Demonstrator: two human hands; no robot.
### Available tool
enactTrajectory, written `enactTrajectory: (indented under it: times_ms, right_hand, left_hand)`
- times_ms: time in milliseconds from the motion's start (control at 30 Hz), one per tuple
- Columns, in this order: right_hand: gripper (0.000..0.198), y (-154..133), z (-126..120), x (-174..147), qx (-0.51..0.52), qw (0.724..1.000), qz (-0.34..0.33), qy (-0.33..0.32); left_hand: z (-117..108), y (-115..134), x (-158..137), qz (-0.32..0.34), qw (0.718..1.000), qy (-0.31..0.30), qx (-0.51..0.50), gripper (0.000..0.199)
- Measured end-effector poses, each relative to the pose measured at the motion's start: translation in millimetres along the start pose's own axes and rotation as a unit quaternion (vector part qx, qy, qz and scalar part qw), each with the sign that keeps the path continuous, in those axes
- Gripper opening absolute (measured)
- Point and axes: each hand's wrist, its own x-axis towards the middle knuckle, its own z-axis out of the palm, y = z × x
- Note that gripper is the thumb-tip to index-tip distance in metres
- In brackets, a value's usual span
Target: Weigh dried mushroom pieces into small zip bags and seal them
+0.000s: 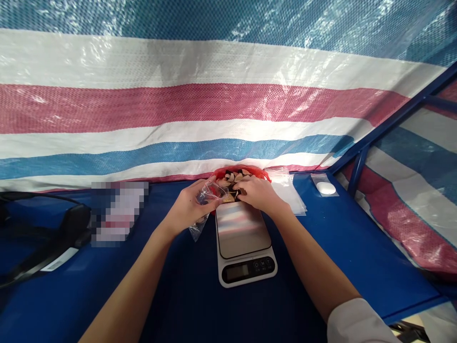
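Observation:
My left hand [188,204] grips a small clear plastic bag [198,228], its mouth spread beside the thumb and its lower end hanging over the blue table. Some contents show through the plastic, too unclear to name. My right hand [257,193] reaches over a red plastic bag [266,174] full of dried slices [230,178], pale with dark edges. Its fingers are bent together among the slices; what they pinch is hidden. In front of both hands lies a white digital scale [246,233] with a metal plate, nothing on it, and a dark display.
Flat clear bags [291,193] lie right of the red bag. Farther right, a white oval object [325,187] rests on a small clear packet. At left are a blurred-out item [123,214] and a black strap-like object [67,233]. Striped tarpaulin [200,105] hangs behind the table [332,238].

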Motion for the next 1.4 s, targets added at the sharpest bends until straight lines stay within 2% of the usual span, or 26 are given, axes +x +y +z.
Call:
enactTrajectory:
  times_ms: [267, 533, 633, 767, 867, 967, 1133, 1267, 1400]
  right_hand:
    - [0.015, 7.6, -1.9, 0.7, 0.116, 0.992, -0.004, 0.054]
    - [0.013, 16.4, 0.4, 2.8, 0.233, 0.966, -0.043, 0.103]
    - [0.014, 18.8, -3.7, 0.7, 0.303, 0.943, -0.051, 0.126]
    - [0.012, 12.5, -11.7, -3.2, 0.420, 0.897, -0.054, 0.127]
    - [0.012, 0.8, -16.7, -6.3, 0.449, 0.882, -0.070, 0.126]
    - [0.013, -12.0, -19.3, -9.1, 0.433, 0.891, -0.070, 0.118]
    - [0.018, -26.5, -17.0, -10.4, 0.333, 0.931, -0.080, 0.128]
    - [0.017, -30.8, -14.0, -8.2, 0.274, 0.948, -0.086, 0.133]
    - [0.016, -31.7, -17.3, -8.0, 0.268, 0.953, -0.090, 0.112]
  left_hand:
    - [1.3, 4.4, 0.0, 0.000, 1.000, 0.009, -0.009, 0.062]
    - [3.8, 4.1, 0.3, 0.010, 1.000, -0.004, -0.012, 0.054]
    - [6.0, 2.9, 0.7, 0.028, 1.000, -0.009, -0.010, 0.055]
    - [11.0, 5.2, 0.5, 0.045, 0.999, -0.026, -0.013, 0.056]
    - [15.3, 10.3, -0.1, 0.051, 0.998, -0.034, -0.010, 0.047]
    - [18.8, 15.4, -0.5, 0.064, 0.997, -0.032, -0.013, 0.038]
    - [22.0, 18.7, -0.1, 0.083, 0.996, -0.016, -0.014, 0.036]
    - [23.3, 16.8, -0.3, 0.080, 0.997, 0.007, -0.018, 0.040]
    - [23.7, 13.7, -0.6, 0.063, 0.998, 0.010, -0.017, 0.047]
